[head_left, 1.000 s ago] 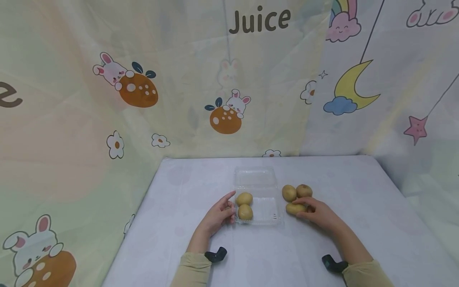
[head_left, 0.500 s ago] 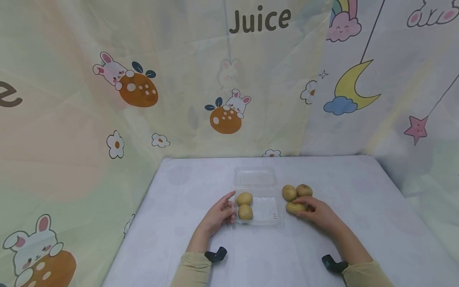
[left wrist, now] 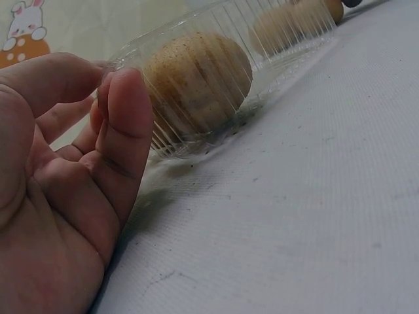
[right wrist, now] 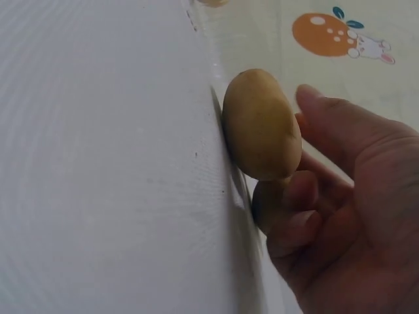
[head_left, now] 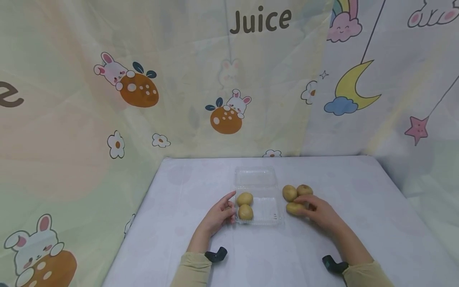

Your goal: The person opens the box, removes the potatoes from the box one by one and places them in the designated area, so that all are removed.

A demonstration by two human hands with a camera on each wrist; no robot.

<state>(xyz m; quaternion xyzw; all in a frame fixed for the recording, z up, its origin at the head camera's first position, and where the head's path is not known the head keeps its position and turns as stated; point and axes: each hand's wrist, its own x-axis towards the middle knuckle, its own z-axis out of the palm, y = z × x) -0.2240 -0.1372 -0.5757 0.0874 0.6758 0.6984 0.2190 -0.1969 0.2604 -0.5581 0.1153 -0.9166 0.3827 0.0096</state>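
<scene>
A clear plastic clamshell box (head_left: 264,207) lies with its lid (head_left: 254,176) laid back. Two potatoes (head_left: 245,198) sit along the left side of its base. My left hand (head_left: 219,215) is at the box's left wall, its thumb and fingers (left wrist: 127,104) pinching the rim in the left wrist view. To the right of the box, my right hand (head_left: 319,212) has its fingers around an oblong potato (right wrist: 262,124) that rests on the table. The right hand partly hides this potato. Two more potatoes (head_left: 289,193) lie just behind it.
The table (head_left: 201,179) has a white cloth on it. Printed fabric (head_left: 193,71) with rabbits and fruit hangs behind and at the sides. A dark device (head_left: 216,254) is worn on the left wrist, and a similar one (head_left: 334,264) on the right.
The right thumb has shifted slightly at the oblong potato. The left hand, box and potatoes stay where they were.
</scene>
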